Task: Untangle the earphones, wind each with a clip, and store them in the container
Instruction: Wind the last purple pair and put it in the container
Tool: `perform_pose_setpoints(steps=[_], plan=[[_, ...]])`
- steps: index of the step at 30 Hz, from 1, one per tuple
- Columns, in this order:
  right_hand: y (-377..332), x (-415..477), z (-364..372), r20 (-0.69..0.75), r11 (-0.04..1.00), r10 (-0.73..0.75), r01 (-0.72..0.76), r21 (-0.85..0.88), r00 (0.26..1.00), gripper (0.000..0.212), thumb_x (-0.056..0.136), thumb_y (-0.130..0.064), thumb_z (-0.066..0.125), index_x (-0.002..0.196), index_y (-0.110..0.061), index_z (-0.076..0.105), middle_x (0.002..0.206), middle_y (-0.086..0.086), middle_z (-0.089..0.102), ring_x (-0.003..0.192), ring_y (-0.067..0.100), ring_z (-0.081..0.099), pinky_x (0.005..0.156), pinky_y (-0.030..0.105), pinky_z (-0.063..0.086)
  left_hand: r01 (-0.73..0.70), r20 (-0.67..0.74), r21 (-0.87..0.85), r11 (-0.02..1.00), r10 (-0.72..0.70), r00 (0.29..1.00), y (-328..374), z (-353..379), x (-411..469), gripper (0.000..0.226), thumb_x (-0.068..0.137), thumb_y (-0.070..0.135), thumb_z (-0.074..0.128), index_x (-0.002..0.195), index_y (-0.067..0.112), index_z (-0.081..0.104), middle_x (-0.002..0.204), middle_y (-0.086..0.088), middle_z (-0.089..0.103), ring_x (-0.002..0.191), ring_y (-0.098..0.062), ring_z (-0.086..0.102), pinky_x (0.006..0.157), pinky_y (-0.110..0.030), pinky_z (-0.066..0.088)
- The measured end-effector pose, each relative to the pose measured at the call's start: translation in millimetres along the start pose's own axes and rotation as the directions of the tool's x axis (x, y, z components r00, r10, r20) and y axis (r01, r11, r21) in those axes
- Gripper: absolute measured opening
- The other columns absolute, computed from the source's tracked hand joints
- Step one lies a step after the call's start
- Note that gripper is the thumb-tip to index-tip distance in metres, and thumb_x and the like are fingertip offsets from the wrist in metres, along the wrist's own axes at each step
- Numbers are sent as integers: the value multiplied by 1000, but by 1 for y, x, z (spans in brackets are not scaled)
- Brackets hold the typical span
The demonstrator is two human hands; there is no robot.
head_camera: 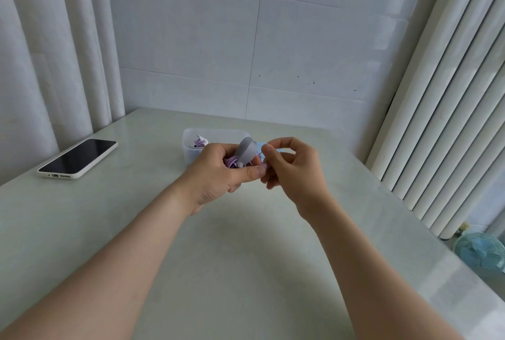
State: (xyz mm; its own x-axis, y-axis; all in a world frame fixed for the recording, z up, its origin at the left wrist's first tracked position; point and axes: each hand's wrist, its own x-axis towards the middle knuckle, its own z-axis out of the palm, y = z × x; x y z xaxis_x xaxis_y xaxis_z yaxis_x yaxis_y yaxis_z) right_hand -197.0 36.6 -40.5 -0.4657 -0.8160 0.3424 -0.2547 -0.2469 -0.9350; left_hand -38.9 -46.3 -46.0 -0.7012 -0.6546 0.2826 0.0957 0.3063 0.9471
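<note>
While the left hand (218, 170) grips earphones (231, 162), clip (246, 151) tilted up-right, the right hand (295, 173) pinches them.

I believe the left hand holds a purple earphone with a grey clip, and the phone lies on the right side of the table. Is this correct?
Not quite: the phone lies on the left side of the table, as the head view shows. The rest is correct: the left hand holds the purple earphone with the grey clip.

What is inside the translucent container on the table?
A purple wound earphone with a white piece shows in the container; the left hand covers its right part.
</note>
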Motion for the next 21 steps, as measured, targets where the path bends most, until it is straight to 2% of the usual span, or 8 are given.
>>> perform_pose_setpoints(steps=[3, 7, 10, 12, 14, 16, 18, 21], plan=[[-3, -2, -2, 75, 996, 3, -10, 91, 997, 15, 106, -15, 62, 116, -5, 58, 82, 25, 74, 66, 39, 72, 63, 38, 60, -11, -47, -1, 1000, 11, 999, 2, 1, 0, 19, 90, 23, 82, 85, 10, 69, 63, -2, 58, 59, -22, 36, 52, -23, 34], [-4, 0, -7, 169, 994, 1, -19, 108, 986, 13, 98, -4, 66, 108, 2, 71, 92, 23, 77, 84, 42, 76, 82, 43, 63, -11, -181, -32, 999, 5, 983, 4, 1, 1, 20, 89, 24, 83, 84, 10, 69, 54, -1, 46, 54, -21, 37, 46, -18, 33], [-1, -2, -8, 202, 999, -42, 36, 35, 979, 23, 93, 3, 71, 116, 1, 72, 93, 21, 78, 88, 38, 77, 83, 36, 62, -9, -215, -40, 999, 0, 977, 3, 0, 1, 14, 91, 17, 81, 81, 12, 71, 52, -2, 45, 52, -19, 37, 44, -17, 33], [1, -2, -9, 206, 997, -71, 67, 28, 976, 24, 94, 4, 72, 119, 1, 71, 91, 21, 78, 84, 36, 76, 82, 36, 62, -3, -220, -44, 999, -7, 975, 2, 0, 1, 13, 92, 17, 79, 87, 6, 74, 55, -7, 46, 54, -21, 37, 43, -17, 33], [3, -1, -10, 218, 994, -105, 107, 3, 970, 21, 95, 5, 71, 116, 2, 73, 90, 22, 78, 77, 33, 73, 82, 42, 64, 6, -226, -57, 998, -18, 974, 1, 0, 2, 15, 94, 17, 77, 91, 2, 74, 54, -3, 51, 54, -20, 37, 44, -16, 34], [4, 0, -11, 242, 986, -139, 156, -55, 960, 16, 96, 2, 72, 110, -2, 78, 84, 22, 76, 73, 34, 70, 83, 51, 62, 35, -221, -58, 998, -47, 974, 1, -1, 2, 15, 94, 19, 77, 86, 8, 70, 53, 5, 54, 53, -16, 39, 44, -16, 36], [6, 1, -11, 250, 970, -162, 201, -139, 955, 13, 95, -2, 73, 104, -6, 81, 78, 20, 75, 71, 38, 71, 81, 55, 62, 71, -214, -40, 997, -78, 974, -1, -2, 3, 19, 92, 25, 80, 83, 14, 68, 58, 0, 50, 54, -15, 42, 47, -18, 41], [10, 4, -8, 200, 893, -229, 288, -347, 953, 13, 91, -9, 80, 97, -20, 85, 74, 6, 75, 64, 25, 68, 68, 40, 60, 117, -221, -5, 993, -115, 968, -4, -6, 6, 21, 92, 28, 80, 83, 14, 67, 61, -2, 48, 54, -13, 44, 49, -20, 43]])
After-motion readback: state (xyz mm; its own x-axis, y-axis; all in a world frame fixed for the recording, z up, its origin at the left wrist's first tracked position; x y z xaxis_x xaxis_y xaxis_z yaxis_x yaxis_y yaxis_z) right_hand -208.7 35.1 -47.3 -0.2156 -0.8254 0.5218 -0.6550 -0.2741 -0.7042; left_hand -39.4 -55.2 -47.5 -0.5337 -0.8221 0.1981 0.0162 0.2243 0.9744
